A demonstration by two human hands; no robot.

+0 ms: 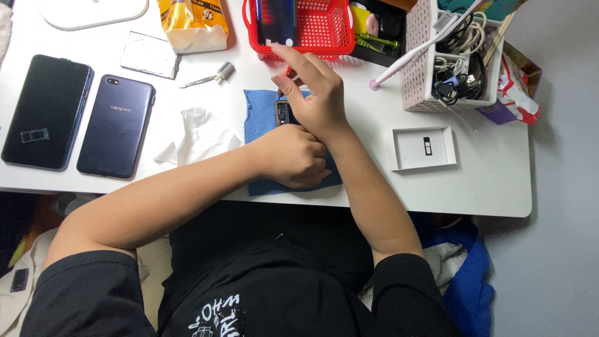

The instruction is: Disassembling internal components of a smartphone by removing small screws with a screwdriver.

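Observation:
A small dark phone with its back open lies on a blue cloth near the table's front edge. My left hand is closed over the phone's near end and pins it to the cloth. My right hand rests on the phone's far part, gripping a thin tool with a red handle; its index finger sticks out toward the red basket. Most of the phone is hidden under both hands.
Two dark phones lie at the left. A crumpled white tissue, small tweezers, a plastic sheet, a white box lid, a pink cable basket and a toothbrush lie around the white table.

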